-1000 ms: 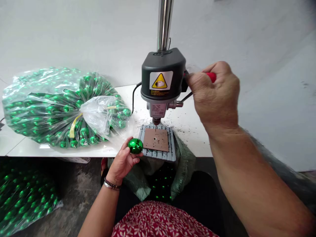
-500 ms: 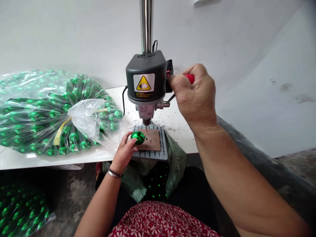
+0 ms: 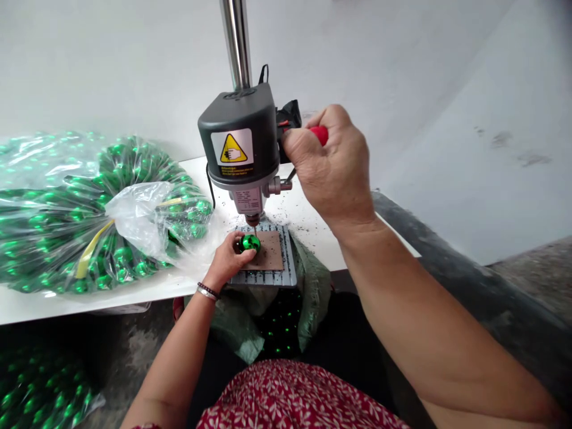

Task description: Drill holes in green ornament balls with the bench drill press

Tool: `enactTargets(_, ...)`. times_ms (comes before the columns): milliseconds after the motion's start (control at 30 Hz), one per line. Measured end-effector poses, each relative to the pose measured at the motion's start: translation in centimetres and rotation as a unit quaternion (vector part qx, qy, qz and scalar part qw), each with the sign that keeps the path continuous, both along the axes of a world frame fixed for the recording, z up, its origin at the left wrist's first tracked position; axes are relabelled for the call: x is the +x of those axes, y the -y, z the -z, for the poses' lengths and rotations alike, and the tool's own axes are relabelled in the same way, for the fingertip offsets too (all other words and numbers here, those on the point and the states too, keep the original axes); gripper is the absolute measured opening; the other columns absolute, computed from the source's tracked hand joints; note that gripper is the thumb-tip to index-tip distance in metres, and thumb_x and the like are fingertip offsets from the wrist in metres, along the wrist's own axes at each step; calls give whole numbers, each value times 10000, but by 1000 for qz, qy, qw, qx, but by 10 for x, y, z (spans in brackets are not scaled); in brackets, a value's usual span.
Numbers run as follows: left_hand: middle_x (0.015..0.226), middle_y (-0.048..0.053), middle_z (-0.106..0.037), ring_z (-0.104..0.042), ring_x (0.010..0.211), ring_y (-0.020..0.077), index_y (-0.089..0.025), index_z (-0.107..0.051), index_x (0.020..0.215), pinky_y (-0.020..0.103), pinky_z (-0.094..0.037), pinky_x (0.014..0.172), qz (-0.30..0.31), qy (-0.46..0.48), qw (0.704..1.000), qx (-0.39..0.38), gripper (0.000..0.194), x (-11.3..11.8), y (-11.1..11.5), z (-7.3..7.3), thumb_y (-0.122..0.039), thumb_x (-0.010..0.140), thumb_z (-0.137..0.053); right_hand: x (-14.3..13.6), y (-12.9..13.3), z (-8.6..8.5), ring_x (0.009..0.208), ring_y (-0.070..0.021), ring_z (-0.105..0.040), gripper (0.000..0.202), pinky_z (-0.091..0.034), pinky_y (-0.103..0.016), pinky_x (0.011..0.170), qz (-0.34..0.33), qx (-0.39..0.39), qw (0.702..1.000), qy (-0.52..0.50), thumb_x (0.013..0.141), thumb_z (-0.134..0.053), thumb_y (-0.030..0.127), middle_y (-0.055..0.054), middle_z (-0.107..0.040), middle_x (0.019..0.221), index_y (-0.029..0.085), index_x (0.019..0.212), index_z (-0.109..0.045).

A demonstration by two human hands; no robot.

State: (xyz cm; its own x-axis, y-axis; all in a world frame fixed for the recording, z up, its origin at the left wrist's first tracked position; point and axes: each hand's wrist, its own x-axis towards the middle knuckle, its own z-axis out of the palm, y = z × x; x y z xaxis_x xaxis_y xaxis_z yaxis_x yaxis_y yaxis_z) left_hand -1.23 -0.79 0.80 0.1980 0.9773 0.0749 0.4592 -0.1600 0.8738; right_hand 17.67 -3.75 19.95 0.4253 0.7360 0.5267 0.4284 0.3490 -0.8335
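Note:
Pinched between the thumb and fingers of my left hand (image 3: pixel 230 257) is a shiny green ball (image 3: pixel 251 243). It sits right under the bit of a black drill press (image 3: pixel 239 140), over a brown board (image 3: pixel 272 251) on the slotted metal base (image 3: pixel 289 262). Whether the bit touches the ball I cannot tell. My right hand (image 3: pixel 333 164) is wrapped round the red knob (image 3: pixel 319 134) of the press lever, to the right of the drill head.
Clear bags of green balls (image 3: pixel 129 253) cover the left of the white table (image 3: pixel 40 304). Dark shavings lie round the base. Below the table edge hangs a green woven sack (image 3: pixel 313 298) with green balls inside. Another bag (image 3: pixel 44 387) rests at lower left.
My left hand has turned the green ball and brought it under the bit. The view has shifted, so the drill press appears further left. My right hand still grips the knob.

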Motion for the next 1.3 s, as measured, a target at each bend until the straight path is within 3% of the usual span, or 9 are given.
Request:
enactTargets(200,968,34,-716,-634,790,152,-181,-642,1182,285,-508,787,11,-109,994,-8,509,8,-3,-19,-313,701,-743,1,1,-1,511,5,-289,247,-285,-162,580,-10,-3,1000,-1,858,-584,248,94,-302,589,169,730,-389)
enactTargets(333,997,33,-721,-641,856,175,-186,-662,1211,293,-512,836,60,-155,986,16,533,9,-5,-26,-298,694,-735,1,2,-1,551,-8,-286,244,-291,-181,603,13,-6,1000,18,849,-588,257,95,-322,585,173,727,-393)
enactTargets(633,1023,35,-724,-659,950,205,-189,-658,1269,298,-514,892,35,-93,995,-11,571,13,-3,-15,-344,725,-734,0,1,0,585,-26,-300,251,-297,-206,619,28,-10,999,25,853,-602,271,83,-338,602,177,730,-405)
enactTargets(833,950,24,-721,-658,904,211,-205,-685,1215,302,-517,847,31,-77,996,-14,529,14,-3,-12,-364,714,-746,-1,2,1,547,-19,-304,240,-299,-183,584,17,-12,1000,9,852,-599,242,81,-319,595,175,729,-404)
enactTargets(1000,964,13,-716,-659,892,211,-233,-660,1252,313,-513,834,28,-79,996,-19,568,16,-1,-5,-376,710,-750,2,6,16,579,-40,-402,240,-387,-207,617,3,44,998,55,870,-579,279,68,-384,611,197,744,-392)
enactTargets(1300,1060,34,-725,-669,1005,237,-210,-619,1322,337,-501,917,20,-63,997,-39,634,17,-1,-3,-365,720,-744,0,28,46,566,-50,-411,206,-398,-229,573,68,75,987,122,832,-594,360,46,-495,654,210,763,-470)
